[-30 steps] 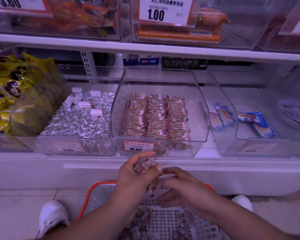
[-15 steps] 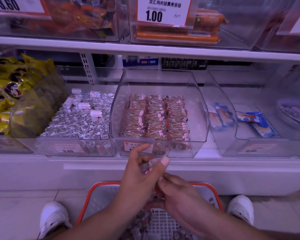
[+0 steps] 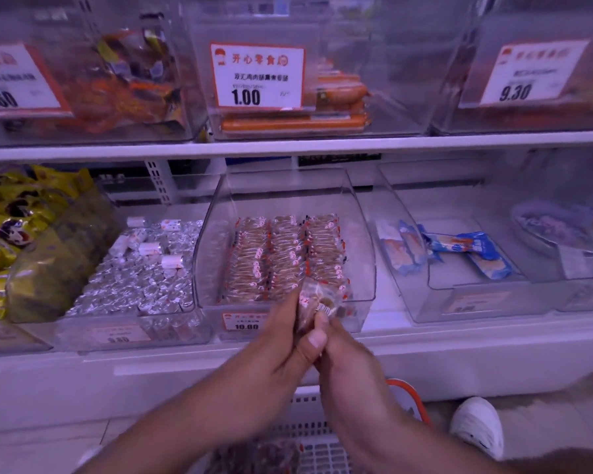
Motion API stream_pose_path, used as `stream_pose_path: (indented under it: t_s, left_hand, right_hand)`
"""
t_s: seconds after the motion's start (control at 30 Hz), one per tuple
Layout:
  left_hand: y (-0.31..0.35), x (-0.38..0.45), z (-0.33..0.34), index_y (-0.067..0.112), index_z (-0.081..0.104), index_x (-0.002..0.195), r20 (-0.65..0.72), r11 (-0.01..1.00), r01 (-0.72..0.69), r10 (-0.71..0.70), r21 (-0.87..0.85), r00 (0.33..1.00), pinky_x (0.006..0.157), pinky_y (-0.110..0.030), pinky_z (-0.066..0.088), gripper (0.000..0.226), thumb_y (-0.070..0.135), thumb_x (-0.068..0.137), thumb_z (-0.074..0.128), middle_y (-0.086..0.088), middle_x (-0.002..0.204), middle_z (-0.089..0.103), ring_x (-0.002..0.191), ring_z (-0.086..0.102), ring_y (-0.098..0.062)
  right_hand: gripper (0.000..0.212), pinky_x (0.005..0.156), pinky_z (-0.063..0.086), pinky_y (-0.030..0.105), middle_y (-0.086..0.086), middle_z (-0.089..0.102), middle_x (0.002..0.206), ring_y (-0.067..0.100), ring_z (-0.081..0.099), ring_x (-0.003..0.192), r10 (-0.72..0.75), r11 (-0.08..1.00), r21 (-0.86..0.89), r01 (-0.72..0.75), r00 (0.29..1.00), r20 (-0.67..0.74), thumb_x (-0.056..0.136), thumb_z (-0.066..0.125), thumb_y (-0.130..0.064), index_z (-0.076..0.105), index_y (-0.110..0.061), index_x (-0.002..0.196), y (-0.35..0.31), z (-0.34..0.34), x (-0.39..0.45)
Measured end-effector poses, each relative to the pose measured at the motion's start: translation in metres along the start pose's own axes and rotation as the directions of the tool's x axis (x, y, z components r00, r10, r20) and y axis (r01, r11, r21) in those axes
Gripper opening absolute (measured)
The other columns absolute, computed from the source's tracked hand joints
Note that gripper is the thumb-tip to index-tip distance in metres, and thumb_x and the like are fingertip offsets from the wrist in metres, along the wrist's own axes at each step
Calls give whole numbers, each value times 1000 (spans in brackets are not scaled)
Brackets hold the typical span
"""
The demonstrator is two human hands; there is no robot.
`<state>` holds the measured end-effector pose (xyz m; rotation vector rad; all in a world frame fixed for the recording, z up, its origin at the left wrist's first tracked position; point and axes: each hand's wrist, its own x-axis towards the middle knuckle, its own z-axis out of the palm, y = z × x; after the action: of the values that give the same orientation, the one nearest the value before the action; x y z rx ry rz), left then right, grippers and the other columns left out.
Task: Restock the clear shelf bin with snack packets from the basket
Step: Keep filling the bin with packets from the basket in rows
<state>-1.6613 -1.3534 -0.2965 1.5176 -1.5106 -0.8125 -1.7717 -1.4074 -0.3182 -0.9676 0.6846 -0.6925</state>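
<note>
Left hand: my left hand (image 3: 274, 340) reaches up and forward from the lower left, forearm angled toward the shelf, fingers extended along the left side of a small stack of snack packets (image 3: 319, 302), thumb pressed against the lower end of the stack.
Right hand: my right hand (image 3: 343, 357) comes up from the lower right and meets the left, its fingers curled round the bottom of the same packets, one fingertip lying over their front face.
Grip: both hands are clamped on the packets, the two hands touching each other just below them.
Packets in hand: clear wrappers with brown snack inside and a small white label, held upright in front of the front wall of the clear shelf bin (image 3: 363, 268), over its right front corner.
Bin: it sits in the middle of the lower shelf and already holds three neat rows of packets (image 3: 281, 254); an orange and white price tag (image 3: 245, 321) is on its front.
Basket: the basket (image 3: 408, 398) with an orange rim is below my forearms on the floor, with more packets (image 3: 254, 456) lying in it.
Foot: my white shoe (image 3: 476, 425) stands to the right of the basket.
</note>
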Motion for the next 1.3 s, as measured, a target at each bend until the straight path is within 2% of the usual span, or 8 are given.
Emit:
stream_pose_path:
  t_s: [0.13, 0.23, 0.3, 0.47, 0.67, 0.8, 1.07, 1.3]
  left_hand:
    - [19, 40, -35, 36, 50, 129, 70, 918, -107, 87, 382, 994, 92, -22, 48, 40, 38, 90, 57, 13, 114, 65, 103, 60, 0]
    - [25, 75, -47, 22, 63, 106, 36, 936, -44, 34, 348, 999, 66, -23, 49, 30, 14, 80, 74, 5, 80, 68, 66, 58, -6]
    - [19, 96, -53, 24, 63, 96, 6, 927, 10, -13, 376, 1000, 60, -21, 43, 26, 9, 78, 74, 5, 72, 63, 58, 50, -3]
    - [-13, 130, -30, 13, 70, 100, 200, 893, 143, -248, 426, 948, 65, -21, 48, 19, 9, 82, 75, 4, 80, 67, 66, 55, -2]
    - [-29, 165, -19, 14, 74, 113, 331, 836, 200, -405, 511, 852, 76, -20, 45, 30, 7, 84, 74, 5, 92, 70, 80, 57, -5]
    - [-32, 171, -12, 17, 76, 112, 338, 723, -5, -316, 690, 886, 66, -11, 43, 33, 10, 80, 73, 10, 96, 75, 72, 59, 6]
    - [-36, 163, -8, 17, 74, 98, 364, 502, -273, -89, 821, 927, 72, -29, 54, 26, 10, 75, 63, -3, 93, 75, 85, 68, -21]
    - [-28, 158, -17, 15, 71, 122, 525, 767, -182, -227, 616, 820, 83, -23, 49, 27, 20, 98, 61, 7, 111, 74, 90, 61, -2]
  right_hand:
    - [35, 101, 43, 33, -8, 71, 118, 8, 64, 110, 36, 995, -91, -34, 999, 28, 96, 48, -43, 67, -27, 120, -28, -15, 12]
    - [34, 105, 44, 34, -16, 68, 119, 3, 61, 114, -39, 912, -407, 52, 998, 42, 90, 50, -60, 66, -43, 115, -50, -36, 17]
    - [28, 103, 48, 37, -11, 69, 118, 7, 63, 112, -196, 887, -440, 140, 977, -84, 94, 54, -49, 64, -39, 119, -65, -53, 24]
    - [18, 68, 51, 26, 4, 70, 99, 14, 66, 82, -346, 927, -290, 239, 843, -412, 97, 53, -14, 67, -22, 105, -93, -97, 41]
    - [20, 64, 50, 22, 1, 69, 90, 1, 63, 67, -368, 902, -369, 226, 848, -380, 97, 50, -11, 66, -17, 106, -85, -106, 45]
    - [22, 71, 51, 24, 3, 69, 94, 1, 63, 71, -372, 896, -379, 229, 855, -362, 96, 50, -10, 66, -13, 110, -85, -103, 46]
    - [19, 79, 52, 36, 7, 69, 87, 13, 65, 77, -407, 855, -459, 242, 861, -304, 94, 55, -5, 67, -16, 104, -75, -94, 51]
    - [26, 88, 55, 47, 5, 71, 94, 27, 67, 91, -445, 813, -521, 258, 854, -271, 93, 57, -6, 66, -30, 93, -67, -91, 56]
